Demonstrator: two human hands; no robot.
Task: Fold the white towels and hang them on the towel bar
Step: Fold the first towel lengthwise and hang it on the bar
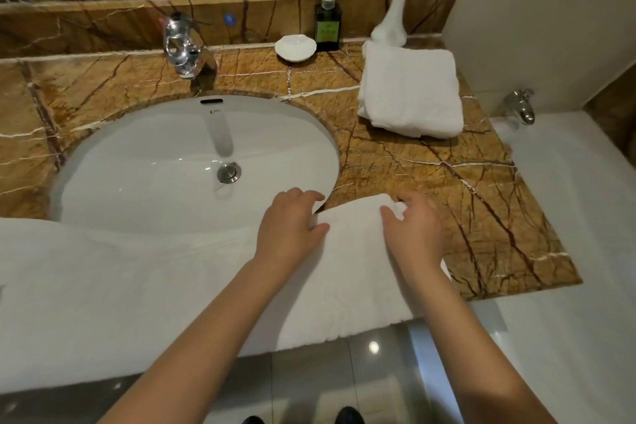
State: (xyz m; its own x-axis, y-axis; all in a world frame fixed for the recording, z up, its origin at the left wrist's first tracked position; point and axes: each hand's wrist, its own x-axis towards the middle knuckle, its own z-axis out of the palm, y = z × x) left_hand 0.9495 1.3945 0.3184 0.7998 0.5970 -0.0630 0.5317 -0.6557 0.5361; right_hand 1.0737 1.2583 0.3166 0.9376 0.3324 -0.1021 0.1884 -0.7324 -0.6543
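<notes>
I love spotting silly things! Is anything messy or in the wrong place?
Only the unfolded towel: it sprawls over the front rim of the sink and hangs off the counter. The left hand and right hand grip it, mid-fold. Nothing looks spilled or broken.

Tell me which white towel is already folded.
The folded towel beside the white vase, a neat stack. The spread towel lies along the counter's front edge, held by the left hand and right hand.
</notes>
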